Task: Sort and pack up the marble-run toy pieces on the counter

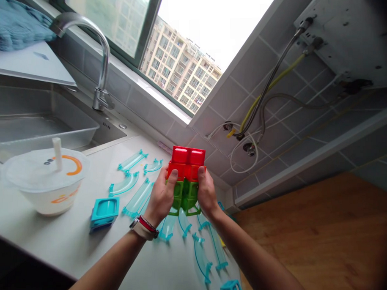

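Observation:
My left hand (163,192) and my right hand (208,193) grip a stack of toy building blocks from either side, holding it above the counter. Glossy red blocks (188,157) form the top of the stack, in two columns side by side. Below them are green open-framed blocks (191,200), with a gap between the two columns near the bottom. Both thumbs press on the near face; the other fingers are mostly hidden behind. Clear turquoise toy track pieces, straight (138,197) and curved (202,259), lie around and under my hands. A turquoise block (104,212) sits to the left.
A lidded cup with a straw (51,181) stands at the left, by the steel sink (40,116) and faucet (102,68). Another turquoise block (231,288) is at the near edge. Hoses and a yellow pipe (268,91) run along the tiled wall, right of the window.

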A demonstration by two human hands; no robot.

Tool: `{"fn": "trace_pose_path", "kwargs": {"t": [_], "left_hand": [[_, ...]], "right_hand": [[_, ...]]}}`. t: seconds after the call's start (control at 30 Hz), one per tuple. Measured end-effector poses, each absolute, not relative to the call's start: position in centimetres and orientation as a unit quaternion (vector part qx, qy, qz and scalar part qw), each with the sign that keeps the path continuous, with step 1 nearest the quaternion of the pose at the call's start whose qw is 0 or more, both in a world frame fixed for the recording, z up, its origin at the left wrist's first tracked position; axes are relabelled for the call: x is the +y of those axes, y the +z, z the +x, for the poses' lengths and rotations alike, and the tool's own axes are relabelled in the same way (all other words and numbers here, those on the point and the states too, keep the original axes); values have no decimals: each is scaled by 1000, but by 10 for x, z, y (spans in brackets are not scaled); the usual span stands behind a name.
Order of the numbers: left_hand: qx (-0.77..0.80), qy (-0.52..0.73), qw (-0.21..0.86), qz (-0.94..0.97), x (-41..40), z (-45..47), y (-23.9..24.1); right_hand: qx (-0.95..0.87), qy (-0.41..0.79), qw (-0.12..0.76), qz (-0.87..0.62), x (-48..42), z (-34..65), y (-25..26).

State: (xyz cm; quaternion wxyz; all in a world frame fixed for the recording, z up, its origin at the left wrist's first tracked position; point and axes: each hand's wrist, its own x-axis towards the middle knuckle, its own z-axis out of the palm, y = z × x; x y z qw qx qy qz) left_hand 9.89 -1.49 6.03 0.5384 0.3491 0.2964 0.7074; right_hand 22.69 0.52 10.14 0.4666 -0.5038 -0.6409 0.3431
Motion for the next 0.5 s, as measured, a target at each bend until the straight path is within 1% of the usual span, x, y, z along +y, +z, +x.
{"fn": "trace_pose_path", "kwargs": {"t": [0.13, 0.27, 0.33, 0.5], "left_hand": [[233, 680, 618, 319, -10, 99, 58], [215, 632, 684, 296, -11, 98, 56], [213, 624, 689, 302, -12, 98, 56], [227, 613, 677, 338, -13, 97, 58]], "right_hand": [[-590, 443, 466, -487, 7, 237, 101], [-547, 534, 415, -494, 6, 252, 101], [-535, 556, 399, -496, 6, 260, 100], [-502, 591, 401, -489, 5, 270, 96]]}}
